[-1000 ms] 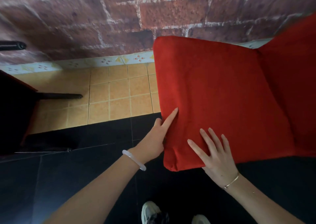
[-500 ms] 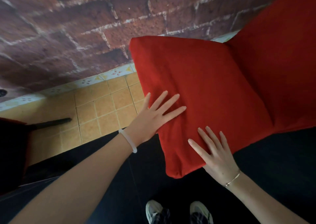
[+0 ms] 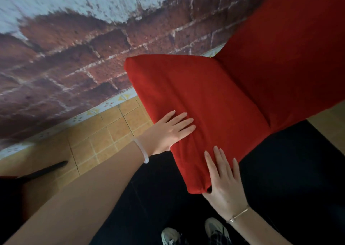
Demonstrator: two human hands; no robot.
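The left hand (image 3: 170,130) and right hand (image 3: 225,181) press flat on the cushion (image 3: 205,93), each grip released, fingers straight

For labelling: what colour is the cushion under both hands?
Plain red cushion, clearest in the head view.

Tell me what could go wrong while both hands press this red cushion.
1. The left hand and right hand lie flat on the red cushion, fingers straight, so it might slide toward the brick wall.
2. Its near corner seems to overhang the dark floor; pressing there could tip it.
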